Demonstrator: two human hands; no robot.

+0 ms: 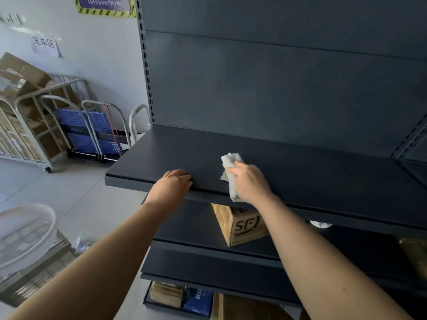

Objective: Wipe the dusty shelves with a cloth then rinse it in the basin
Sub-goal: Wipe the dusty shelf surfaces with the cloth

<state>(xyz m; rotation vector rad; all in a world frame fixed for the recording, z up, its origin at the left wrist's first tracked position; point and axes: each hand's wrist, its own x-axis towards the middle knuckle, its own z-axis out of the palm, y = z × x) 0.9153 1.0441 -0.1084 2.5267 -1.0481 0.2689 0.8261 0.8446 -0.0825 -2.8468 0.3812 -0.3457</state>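
On the upper dark shelf [300, 172], a person's right hand [250, 183], fingers clamped round the white cloth [231, 162], wipes mid-span while the left hand [172, 183] curls its fingers over the front lip; further strokes likely precede rinsing in the clear basin [52, 215], lower left.

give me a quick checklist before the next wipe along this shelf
1. Right hand grips cloth: ok.
2. Cloth touches shelf top: ok, one end hangs over the front edge.
3. Left hand holds shelf edge: ok.
4. Dust remaining on shelf: cannot tell.
5. Water in basin at lower left: cannot tell.
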